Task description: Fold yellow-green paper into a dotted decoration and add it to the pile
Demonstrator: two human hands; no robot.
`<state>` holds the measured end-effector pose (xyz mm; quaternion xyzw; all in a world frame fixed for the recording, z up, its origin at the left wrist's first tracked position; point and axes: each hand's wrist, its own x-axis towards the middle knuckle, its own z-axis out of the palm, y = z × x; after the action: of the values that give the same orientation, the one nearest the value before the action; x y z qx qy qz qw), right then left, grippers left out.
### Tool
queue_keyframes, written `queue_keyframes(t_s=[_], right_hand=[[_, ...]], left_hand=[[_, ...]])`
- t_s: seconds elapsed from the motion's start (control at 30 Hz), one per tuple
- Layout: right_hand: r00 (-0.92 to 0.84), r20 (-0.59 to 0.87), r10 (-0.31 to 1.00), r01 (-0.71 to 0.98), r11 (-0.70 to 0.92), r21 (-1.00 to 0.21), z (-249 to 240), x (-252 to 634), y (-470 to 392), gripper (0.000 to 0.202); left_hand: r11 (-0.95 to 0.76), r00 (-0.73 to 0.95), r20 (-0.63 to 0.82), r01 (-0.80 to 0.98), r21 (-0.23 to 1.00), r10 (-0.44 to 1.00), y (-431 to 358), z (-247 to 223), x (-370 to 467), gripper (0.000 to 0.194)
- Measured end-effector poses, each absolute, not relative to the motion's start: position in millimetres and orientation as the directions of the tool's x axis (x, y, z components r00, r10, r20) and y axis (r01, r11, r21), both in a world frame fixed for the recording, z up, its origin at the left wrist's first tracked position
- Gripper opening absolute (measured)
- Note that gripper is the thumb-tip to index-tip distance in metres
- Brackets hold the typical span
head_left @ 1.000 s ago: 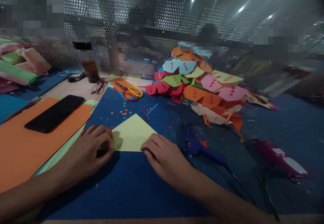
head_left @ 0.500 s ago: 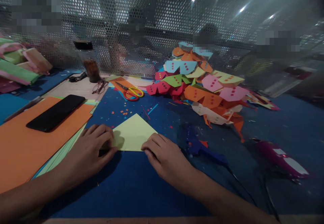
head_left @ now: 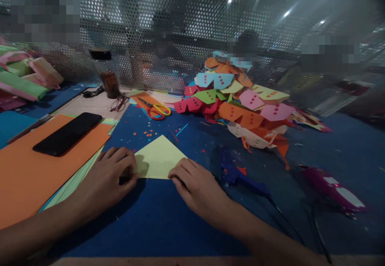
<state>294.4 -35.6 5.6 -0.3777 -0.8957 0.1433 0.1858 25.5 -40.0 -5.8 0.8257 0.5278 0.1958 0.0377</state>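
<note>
A pale yellow sheet of paper (head_left: 161, 158), folded to a triangle, lies flat on the blue table with its point away from me. At its left corner my left hand (head_left: 116, 168) is curled, thumb and fingers closed at the edge and covering that corner. My right hand (head_left: 192, 182) pinches the right corner, fingers on top and thumb at the near edge. The straight edge of the paper faces me. Both hands hide the paper's outer corners.
Left stand orange sheets (head_left: 21, 170) with a black phone (head_left: 68, 133) on top. Behind are a bottle (head_left: 108, 77) and scissors (head_left: 155, 111). Folded paper shapes (head_left: 240, 105) are heaped at the back. A blue glue gun (head_left: 240, 176) and a purple device (head_left: 333, 188) lie right, with cords.
Almost nothing differs. My left thumb has drawn back very slightly to the left at the paper's near edge; the right hand and the paper stay in place.
</note>
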Motion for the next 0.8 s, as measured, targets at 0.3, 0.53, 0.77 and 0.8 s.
queue_keyframes(t_s=[0.3,0.53,0.77,0.8], right_hand=[[-0.647,0.224,0.729,0.619,0.673,-0.405,5,295,-36,0.016],[-0.647,0.226,0.728,0.614,0.674,-0.412,4,295,-35,0.016],[-0.649,0.227,0.726,0.610,0.675,-0.414,5,296,-35,0.017],[-0.649,0.226,0.726,0.610,0.675,-0.416,5,296,-35,0.017]], left_hand=[[-0.433,0.359,0.292,0.864,0.255,0.887,-42,-4,21,0.011],[-0.422,0.342,0.305,0.870,0.253,0.889,-44,-3,16,0.010],[-0.386,0.317,0.273,0.887,0.253,0.908,-46,-4,11,0.013],[-0.387,0.319,0.270,0.887,0.253,0.909,-45,-4,10,0.013]])
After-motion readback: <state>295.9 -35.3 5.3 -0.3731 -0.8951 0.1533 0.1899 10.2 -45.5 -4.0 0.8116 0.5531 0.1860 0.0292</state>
